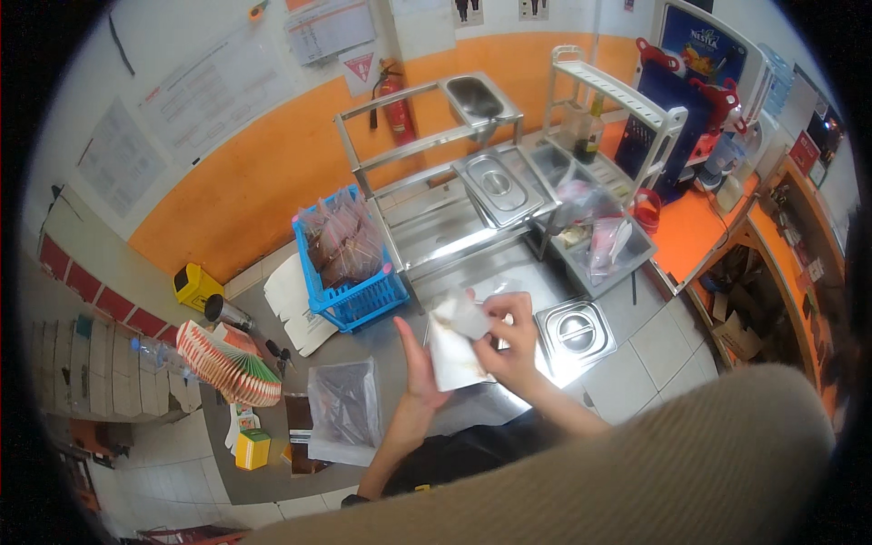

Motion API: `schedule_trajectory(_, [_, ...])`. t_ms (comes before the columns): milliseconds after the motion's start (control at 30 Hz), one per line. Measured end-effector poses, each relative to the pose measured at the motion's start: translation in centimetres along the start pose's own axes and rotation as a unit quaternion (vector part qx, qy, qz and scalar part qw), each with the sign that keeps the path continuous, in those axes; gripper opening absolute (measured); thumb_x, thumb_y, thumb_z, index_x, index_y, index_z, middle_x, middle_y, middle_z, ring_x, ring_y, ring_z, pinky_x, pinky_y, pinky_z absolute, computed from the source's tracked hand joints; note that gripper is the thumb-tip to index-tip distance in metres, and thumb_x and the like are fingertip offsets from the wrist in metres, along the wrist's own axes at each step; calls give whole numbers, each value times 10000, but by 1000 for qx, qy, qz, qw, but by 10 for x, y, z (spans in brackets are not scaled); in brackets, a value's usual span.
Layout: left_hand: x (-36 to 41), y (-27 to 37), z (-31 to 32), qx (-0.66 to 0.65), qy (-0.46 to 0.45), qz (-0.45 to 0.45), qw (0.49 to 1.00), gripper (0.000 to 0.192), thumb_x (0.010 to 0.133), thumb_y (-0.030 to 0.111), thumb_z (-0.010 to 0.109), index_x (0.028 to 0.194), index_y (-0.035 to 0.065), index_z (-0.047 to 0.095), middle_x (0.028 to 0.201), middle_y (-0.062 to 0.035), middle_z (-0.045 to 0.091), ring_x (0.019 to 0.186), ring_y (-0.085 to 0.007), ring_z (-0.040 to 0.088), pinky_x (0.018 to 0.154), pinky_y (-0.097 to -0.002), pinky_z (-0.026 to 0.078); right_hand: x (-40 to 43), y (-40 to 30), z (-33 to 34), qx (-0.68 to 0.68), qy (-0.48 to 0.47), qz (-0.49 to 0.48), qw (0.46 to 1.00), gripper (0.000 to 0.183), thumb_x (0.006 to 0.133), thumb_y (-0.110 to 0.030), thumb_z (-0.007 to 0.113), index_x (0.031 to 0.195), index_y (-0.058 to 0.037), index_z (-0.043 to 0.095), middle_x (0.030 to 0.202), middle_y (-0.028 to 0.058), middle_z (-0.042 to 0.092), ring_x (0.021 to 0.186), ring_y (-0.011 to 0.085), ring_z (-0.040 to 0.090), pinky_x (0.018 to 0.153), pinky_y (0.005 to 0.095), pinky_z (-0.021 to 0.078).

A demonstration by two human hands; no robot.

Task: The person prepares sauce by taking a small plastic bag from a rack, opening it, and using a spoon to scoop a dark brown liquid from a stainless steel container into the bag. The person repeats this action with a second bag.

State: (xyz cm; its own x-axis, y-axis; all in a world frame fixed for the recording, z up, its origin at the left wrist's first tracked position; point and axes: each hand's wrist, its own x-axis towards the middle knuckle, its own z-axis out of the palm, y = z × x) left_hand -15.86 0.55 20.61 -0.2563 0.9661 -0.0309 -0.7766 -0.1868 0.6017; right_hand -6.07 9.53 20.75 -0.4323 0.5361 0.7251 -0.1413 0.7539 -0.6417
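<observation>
A white paper packet or wrapper [458,357] is held between my two hands, upright above the counter. My left hand [421,371] supports its left side, with the thumb pointing up. The fingers of my right hand [507,340] pinch its upper right edge, where a greyish translucent piece [470,319] shows. What lies inside the packet cannot be seen. Left of my left hand, a clear plastic bag [344,409] lies flat on the grey counter [259,484]. Beyond my hands stands a blue plastic basket [357,306] filled with dark, plastic-wrapped pouches [344,238].
Behind is a metal rack [443,255] with a lidded steel pan [501,184]. Another steel lid [577,330] lies right of my right hand. A grey bin [623,262] holds plastic bags. Fanned red-and-white cartons [228,364], a metal cup [231,313] and a yellow box [253,449] stand at the left.
</observation>
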Motion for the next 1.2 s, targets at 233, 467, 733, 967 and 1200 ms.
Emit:
schedule_trajectory(233, [-10,3,12,-137,9,-36,990,1044,716,838,193,1412,60,228,1442,-54,286,1339,-229,233,1092,-441,144,-6,9,9,-180,16,-145,973,325,554,-88,691,872,-149,663,971,-6,561,855,221,461,742,345,362])
schedule_trajectory(467, [-16,1,-1,-173,-31,-64,982,966,772,780,246,1402,48,253,1442,-85,286,1329,-296,231,1079,-530,109,4,30,-1,-215,-8,-167,962,255,583,-92,660,835,-133,653,941,-11,582,853,218,482,728,352,366])
schedule_trajectory(733, [-20,5,-18,-164,-30,-51,985,994,757,806,160,1343,36,391,1470,-35,233,1345,-249,160,1084,-506,63,25,54,-34,-211,108,-38,971,160,609,-9,630,765,-38,609,855,56,556,801,248,478,702,341,390])
schedule_trajectory(967, [-17,4,-7,-231,-6,-47,972,844,806,745,235,1376,135,361,1468,-59,231,1341,-273,187,1076,-524,120,11,42,-24,117,100,214,965,115,778,4,566,877,16,622,808,38,554,664,94,479,605,225,374])
schedule_trajectory(1200, [-10,-9,-14,-77,-7,71,994,807,804,751,217,1363,195,391,1470,-30,199,1328,-261,191,1093,-470,101,-16,14,-1,512,-26,495,701,125,838,-34,508,912,7,601,799,63,618,702,124,580,587,225,451])
